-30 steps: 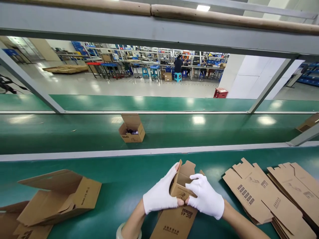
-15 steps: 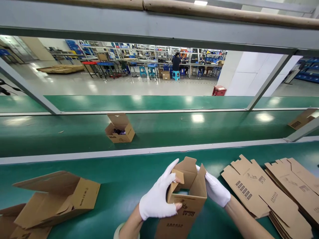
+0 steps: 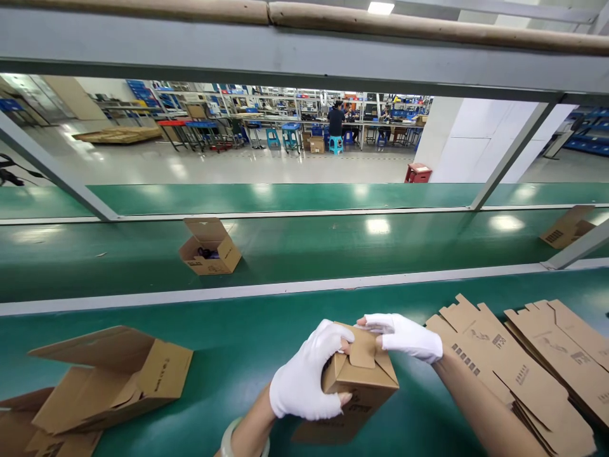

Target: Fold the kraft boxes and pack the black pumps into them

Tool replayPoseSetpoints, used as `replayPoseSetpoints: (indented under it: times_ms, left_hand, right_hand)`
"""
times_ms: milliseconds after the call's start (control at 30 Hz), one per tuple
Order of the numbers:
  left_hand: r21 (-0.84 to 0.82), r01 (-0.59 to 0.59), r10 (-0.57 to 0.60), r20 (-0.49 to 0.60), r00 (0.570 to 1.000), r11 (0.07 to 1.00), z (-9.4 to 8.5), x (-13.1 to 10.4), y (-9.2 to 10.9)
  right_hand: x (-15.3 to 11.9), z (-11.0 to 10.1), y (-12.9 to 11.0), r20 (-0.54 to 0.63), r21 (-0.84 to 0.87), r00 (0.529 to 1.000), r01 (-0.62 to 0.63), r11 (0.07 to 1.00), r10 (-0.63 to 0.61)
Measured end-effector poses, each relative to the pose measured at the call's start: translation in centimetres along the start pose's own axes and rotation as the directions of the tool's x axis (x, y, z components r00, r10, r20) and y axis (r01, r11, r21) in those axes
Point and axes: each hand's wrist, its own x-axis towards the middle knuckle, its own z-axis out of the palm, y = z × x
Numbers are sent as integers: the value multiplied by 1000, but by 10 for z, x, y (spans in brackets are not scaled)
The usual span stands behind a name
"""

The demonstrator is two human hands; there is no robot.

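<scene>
A brown cardboard box [image 3: 356, 406] stands on the green surface in front of me, its top flaps folded inward and a tab lying over them. My gloved left hand [image 3: 309, 374] grips the box from its left side, thumb on the front face and fingers at the top. On the top flaps at the back rests my gloved right hand [image 3: 404, 336], its bare thumb and fingertips pressed on the cardboard. The inside of the box is hidden.
Open boxes [image 3: 114, 381] lie at left, flat cartons [image 3: 509, 368] at right. Beyond a white ledge [image 3: 285, 287], a belt carries an open box with dark items [image 3: 212, 254] and another box [image 3: 566, 228]. Metal posts [image 3: 514, 155] cross the view. A person [image 3: 335, 119] sits far off.
The top flaps of the held box have folded down, closing the opening. My right hand has moved from its right side onto the top. The boxes on the belt have shifted left.
</scene>
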Motion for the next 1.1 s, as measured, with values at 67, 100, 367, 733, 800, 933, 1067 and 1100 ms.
replayPoseSetpoints:
  times_ms: [67,100,367,733,800,933,1067,1100]
  left_hand:
    - [-12,-16,16,18,1000,1000,4,0,-2]
    - [-18,-19,19,25,1000,1000,5,0,-2]
    - [-94,49,-48,7,999,994,8,-2,-9]
    - [-167,58,-50,50,997,984,10,-6,-24]
    - [-166,72,-63,61,996,984,12,-7,-25]
    - [-222,117,-121,-3,993,968,6,-12,-28]
    - [-485,239,-438,-353,827,841,-10,-10,-41]
    - [-590,250,-555,-417,720,768,-13,-8,-46]
  right_hand:
    - [1,5,-20,6,-325,994,-101,940,109]
    - [3,9,-28,4,-451,986,-147,880,167]
    - [24,42,-35,-215,-885,954,-280,372,207]
    - [19,47,-29,-232,-959,954,-257,120,188]
    - [21,49,-25,-230,-966,959,-246,79,167]
    - [14,44,-28,-228,-967,970,-236,92,87]
    - [-5,50,-43,-145,-987,902,-104,121,-406]
    - [-9,56,-45,-37,-995,883,13,103,-469]
